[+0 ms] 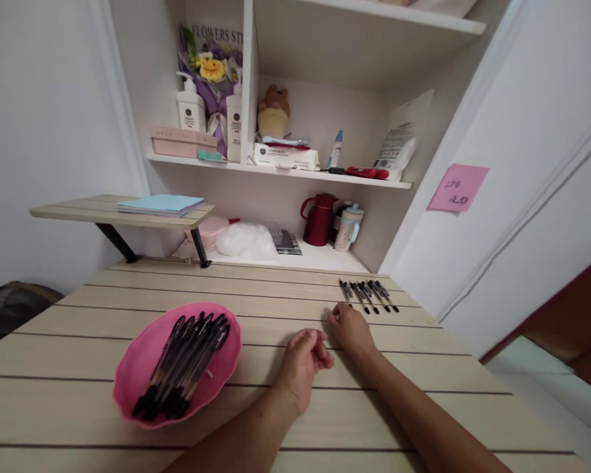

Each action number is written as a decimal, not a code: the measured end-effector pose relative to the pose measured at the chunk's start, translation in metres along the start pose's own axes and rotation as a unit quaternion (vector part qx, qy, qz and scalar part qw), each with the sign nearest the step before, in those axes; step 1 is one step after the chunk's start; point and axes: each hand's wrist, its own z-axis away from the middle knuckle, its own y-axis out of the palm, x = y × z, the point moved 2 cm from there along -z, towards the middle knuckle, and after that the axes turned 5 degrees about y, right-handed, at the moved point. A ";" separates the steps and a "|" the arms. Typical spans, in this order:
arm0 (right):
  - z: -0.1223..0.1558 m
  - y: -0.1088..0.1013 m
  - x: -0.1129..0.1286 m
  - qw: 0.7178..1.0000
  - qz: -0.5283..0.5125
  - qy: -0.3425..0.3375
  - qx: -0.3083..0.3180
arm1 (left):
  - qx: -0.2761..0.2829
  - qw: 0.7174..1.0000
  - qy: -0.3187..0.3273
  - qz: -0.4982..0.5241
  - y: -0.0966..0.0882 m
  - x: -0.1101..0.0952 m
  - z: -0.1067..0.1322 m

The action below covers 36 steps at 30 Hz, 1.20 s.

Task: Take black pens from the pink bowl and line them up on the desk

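Observation:
My left hand (303,364) hovers near the middle of the wooden tabletop, its fingers loosely curled in with nothing visible in them. Ahead and to its right, my right hand (350,327) is low over the table with its fingers closed; their tips are hidden, so what they hold cannot be made out. Just beyond the right hand lies a row of several black-capped pens (369,297), and the nearest end of its leftmost part is partly covered by the hand. Left of my hands, a pink scalloped basket (125,374) holds a pile of several similar pens (182,361).
A small raised shelf (79,209) on black legs bears light-blue paper (160,204) at the back left. Behind the table, a white shelf unit holds a red jug (319,220), a tumbler (349,228) and a white plastic bag (246,241). A pink note (458,187) sticks to the right wall.

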 end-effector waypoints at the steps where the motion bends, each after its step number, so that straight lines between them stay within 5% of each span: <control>1: 0.010 0.000 0.008 0.999 -0.034 -0.015 0.022 | 0.004 0.999 0.017 -0.033 0.001 -0.002 0.001; 5: 0.048 0.001 0.039 0.983 -0.141 -0.081 0.090 | -0.001 0.979 0.075 -0.190 0.012 -0.026 0.000; 8: 0.069 0.004 0.057 0.975 -0.153 -0.122 0.103 | 0.014 0.923 0.101 -0.372 0.016 -0.070 0.003; 10: 0.079 0.006 0.067 0.977 -0.129 -0.132 0.108 | 0.019 0.819 0.140 -0.557 0.010 -0.110 0.009; 12: 0.088 0.009 0.073 0.981 -0.090 -0.136 0.107 | -0.015 0.658 0.171 -0.734 -0.006 -0.150 0.020; 14: 0.094 0.011 0.076 0.983 -0.059 -0.144 0.097 | -0.080 0.502 0.114 -0.853 -0.029 -0.181 0.033; 15: 0.096 0.012 0.076 0.983 -0.050 -0.149 0.090 | -0.103 0.450 0.061 -0.885 -0.041 -0.191 0.039; 18: 0.100 0.012 0.076 0.983 -0.045 -0.161 0.080 | -0.102 0.397 -0.036 -0.912 -0.067 -0.200 0.051; 22: 0.101 0.010 0.074 0.982 -0.047 -0.163 0.085 | -0.112 0.397 -0.040 -0.910 -0.076 -0.195 0.055; 26: 0.100 0.009 0.070 0.979 -0.083 -0.160 0.093 | -0.122 0.427 -0.052 -0.894 -0.072 -0.200 0.056; 30: 0.094 0.009 0.067 0.967 -0.190 -0.145 0.093 | -0.172 0.470 0.056 -0.864 -0.048 -0.196 0.058; 31: 0.092 0.008 0.066 0.955 -0.243 -0.136 0.098 | -0.175 0.512 0.099 -0.835 -0.038 -0.186 0.057; 33: 0.088 0.006 0.066 0.907 -0.391 -0.104 0.120 | -0.109 0.670 0.115 -0.725 -0.018 -0.154 0.050; 35: 0.086 0.003 0.065 0.825 -0.542 -0.062 0.150 | -0.042 0.829 0.027 -0.558 -0.001 -0.109 0.041; 36: 0.086 0.002 0.065 0.782 -0.600 -0.039 0.166 | -0.027 0.876 -0.011 -0.481 0.005 -0.087 0.037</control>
